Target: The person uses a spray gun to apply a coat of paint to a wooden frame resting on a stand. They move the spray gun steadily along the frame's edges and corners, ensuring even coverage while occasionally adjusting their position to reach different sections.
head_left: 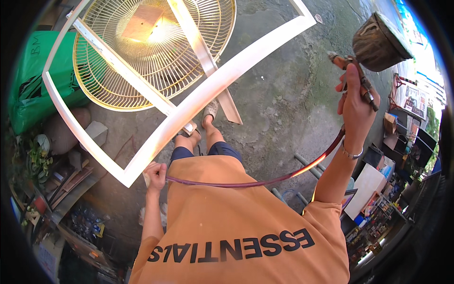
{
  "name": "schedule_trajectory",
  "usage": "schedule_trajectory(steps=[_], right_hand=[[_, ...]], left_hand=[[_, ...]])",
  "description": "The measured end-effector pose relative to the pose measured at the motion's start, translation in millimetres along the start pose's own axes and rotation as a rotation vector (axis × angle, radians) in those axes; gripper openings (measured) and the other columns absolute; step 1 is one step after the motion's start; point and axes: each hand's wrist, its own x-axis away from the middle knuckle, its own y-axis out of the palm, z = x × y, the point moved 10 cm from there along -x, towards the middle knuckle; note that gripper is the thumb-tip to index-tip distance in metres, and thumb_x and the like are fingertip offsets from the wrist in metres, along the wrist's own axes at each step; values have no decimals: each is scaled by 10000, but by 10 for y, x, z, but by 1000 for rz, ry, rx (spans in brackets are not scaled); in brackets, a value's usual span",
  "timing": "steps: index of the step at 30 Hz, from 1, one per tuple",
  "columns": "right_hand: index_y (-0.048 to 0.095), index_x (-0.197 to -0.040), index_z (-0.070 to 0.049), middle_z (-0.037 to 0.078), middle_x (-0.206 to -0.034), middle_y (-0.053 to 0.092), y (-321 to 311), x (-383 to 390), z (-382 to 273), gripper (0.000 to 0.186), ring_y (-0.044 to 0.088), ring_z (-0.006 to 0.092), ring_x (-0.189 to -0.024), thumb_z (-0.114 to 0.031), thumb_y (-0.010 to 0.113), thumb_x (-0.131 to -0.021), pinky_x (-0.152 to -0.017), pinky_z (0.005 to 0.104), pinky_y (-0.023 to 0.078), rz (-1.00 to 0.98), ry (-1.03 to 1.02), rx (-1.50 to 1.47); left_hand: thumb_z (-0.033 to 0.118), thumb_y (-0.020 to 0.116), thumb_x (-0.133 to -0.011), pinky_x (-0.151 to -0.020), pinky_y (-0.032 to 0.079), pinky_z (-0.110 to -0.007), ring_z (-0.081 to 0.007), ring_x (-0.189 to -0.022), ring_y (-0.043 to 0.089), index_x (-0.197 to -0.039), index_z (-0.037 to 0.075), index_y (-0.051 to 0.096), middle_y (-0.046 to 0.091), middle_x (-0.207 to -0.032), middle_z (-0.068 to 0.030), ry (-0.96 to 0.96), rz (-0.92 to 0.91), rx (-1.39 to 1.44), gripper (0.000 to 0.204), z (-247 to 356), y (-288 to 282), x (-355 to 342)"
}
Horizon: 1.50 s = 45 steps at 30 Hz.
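White-coated already, the square wooden frame [198,97] rests over a yellow wire fan guard [156,52] above the concrete floor [283,94]. The left hand [155,176] clamps its near corner; the right hand [354,106] grips a grimy spray gun [366,52], raised clear. Coating looks largely done.

Green plastic sack [35,75] is lying far left beside my fan guard, dark marking on top. Small brown cardboard box [390,123] and printed poster sheet [416,100] are sitting far right.
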Motion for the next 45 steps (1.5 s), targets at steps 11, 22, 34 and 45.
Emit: schedule_trajectory(steps=[11,22,34,45], right_hand=[[718,-1087,46,46,-690,645,240,545,-145,382,450,47,-402,-311,689,-956,-361,228,295,-131,37,-91],[694,-971,47,59,-691,630,518,1439,-429,368,440,42,-400,-317,638,-987,-345,209,291,-284,48,-52],[699,-848,38,27,-602,605,608,1924,-492,288,537,70,-559,-239,703,-925,-504,242,399,-491,5,5],[743,-1020,13,28,-649,617,301,885,-111,345,423,47,-384,-321,684,-956,-363,237,286,-95,5,-53]], left_hand=[[251,586,-964,-543,268,-401,-284,-516,390,-578,13,369,358,-533,-119,0,-22,58,503,-231,-203,204],[285,566,-994,-530,284,-361,-223,-480,361,-580,3,379,335,-518,-102,25,17,-9,534,-749,-694,504],[281,556,-980,-538,284,-402,-289,-483,377,-574,-2,380,347,-518,-135,131,45,-36,526,-697,-826,509],[196,601,-925,-534,283,-403,-296,-507,388,-575,7,400,378,-536,-124,87,29,-27,446,-368,-633,505]])
